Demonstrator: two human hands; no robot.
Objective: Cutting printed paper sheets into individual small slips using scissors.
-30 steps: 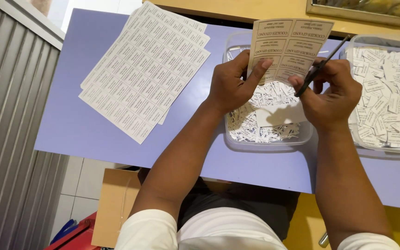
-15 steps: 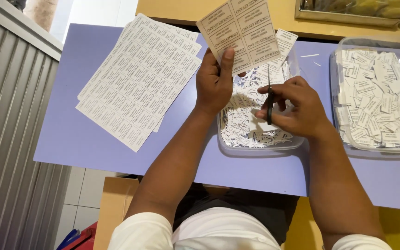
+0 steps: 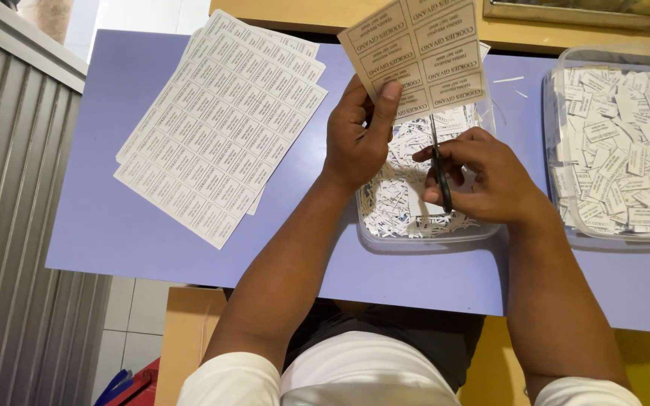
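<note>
Already many small cut paper labels (image 3: 615, 146) fill the clear plastic box (image 3: 558, 218), yet the left hand (image 3: 355, 143) pinches a part-cut label sheet (image 3: 415, 53), the right hand (image 3: 483, 177) grips black scissors (image 3: 439, 169), and a stack of whole white label sheets (image 3: 220, 128) waits on the purple tabletop (image 3: 114, 218).

Matt paper is seen in the label sheet (image 3: 415, 53), clear glossy plastic in the tub (image 3: 430, 233), dark metal in the scissors (image 3: 440, 169).

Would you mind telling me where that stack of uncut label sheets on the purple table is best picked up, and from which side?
Probably the stack of label sheets is best pinched at its near-left long edge, coming from the left. The sheets lie flat and fanned on the table, with bare tabletop along that edge, well away from the left hand and the clear tray.
</note>
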